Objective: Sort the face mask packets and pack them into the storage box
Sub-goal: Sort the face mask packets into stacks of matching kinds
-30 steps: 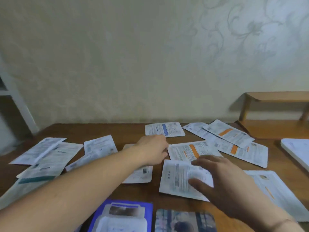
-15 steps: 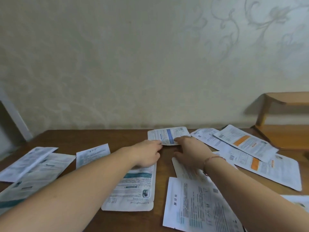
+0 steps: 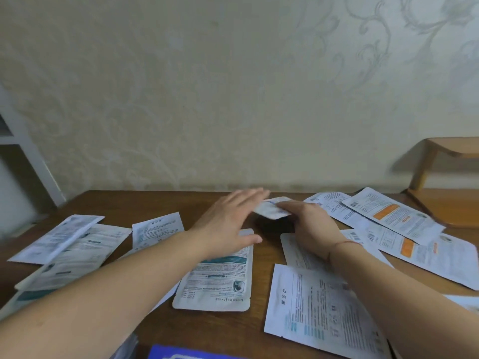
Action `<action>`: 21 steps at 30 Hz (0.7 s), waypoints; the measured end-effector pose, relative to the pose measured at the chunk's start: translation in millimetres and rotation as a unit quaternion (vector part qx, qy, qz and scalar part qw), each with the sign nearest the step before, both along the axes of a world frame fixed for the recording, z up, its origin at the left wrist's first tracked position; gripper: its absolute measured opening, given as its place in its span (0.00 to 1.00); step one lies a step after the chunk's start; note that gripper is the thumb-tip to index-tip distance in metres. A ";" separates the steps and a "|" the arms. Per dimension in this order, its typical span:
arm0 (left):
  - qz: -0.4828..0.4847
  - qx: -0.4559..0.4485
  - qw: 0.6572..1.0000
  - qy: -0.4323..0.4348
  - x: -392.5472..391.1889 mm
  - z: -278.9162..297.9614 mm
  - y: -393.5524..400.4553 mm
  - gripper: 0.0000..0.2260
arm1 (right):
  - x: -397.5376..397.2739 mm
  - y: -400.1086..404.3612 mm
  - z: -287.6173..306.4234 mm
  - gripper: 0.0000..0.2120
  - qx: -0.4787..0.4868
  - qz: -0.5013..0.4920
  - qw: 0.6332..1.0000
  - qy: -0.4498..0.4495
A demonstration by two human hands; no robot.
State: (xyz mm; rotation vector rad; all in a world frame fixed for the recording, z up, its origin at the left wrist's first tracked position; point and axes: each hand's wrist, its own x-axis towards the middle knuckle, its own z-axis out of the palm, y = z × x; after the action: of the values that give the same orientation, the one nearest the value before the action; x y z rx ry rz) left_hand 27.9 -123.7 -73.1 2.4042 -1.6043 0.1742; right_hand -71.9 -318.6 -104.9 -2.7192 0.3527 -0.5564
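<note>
- Patterned pale wallpaper backs a brown wooden table strewn with white face mask packets.
- Right hand pinches a small blue-striped packet, lifted off the far middle of the table.
- Left hand hovers just left of it, fingers straight and relaxed, above a teal-banded packet.

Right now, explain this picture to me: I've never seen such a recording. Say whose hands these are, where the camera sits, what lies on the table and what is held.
No machine here: a person wears a camera on the head, looking forward and down at their own bare hands. Many flat face mask packets lie scattered on a brown wooden table. The right hand grips a small blue-striped packet, lifted off the table. The left hand reaches toward it with straight fingers, above a teal-banded packet. A blue object peeks in at the bottom edge.
</note>
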 end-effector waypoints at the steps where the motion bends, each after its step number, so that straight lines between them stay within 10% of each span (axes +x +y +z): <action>1: 0.030 -0.049 0.997 0.060 -2.0 3.6 1.6 0.39 | -11.6 2.1 4.7 0.23 0.020 0.013 0.998 -0.055; 6: -0.040 -0.260 0.935 0.239 -33.2 26.7 6.6 0.12 | -88.5 22.0 20.7 0.15 0.100 0.085 0.962 -0.240; 14: -0.070 -0.255 0.877 0.401 -102.3 38.1 19.4 0.11 | -180.4 36.8 14.0 0.09 0.278 0.089 0.952 -0.096; 21: -0.080 -0.319 0.827 0.455 -140.8 79.2 37.7 0.09 | -241.1 84.1 40.7 0.11 0.422 0.025 0.886 -0.191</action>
State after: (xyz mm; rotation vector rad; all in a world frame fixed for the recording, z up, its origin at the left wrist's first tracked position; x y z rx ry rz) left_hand -112.9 -86.1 6.1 1.4392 -1.0260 -0.3674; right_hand -313.1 -234.6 -64.2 -1.7300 0.3179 -0.6997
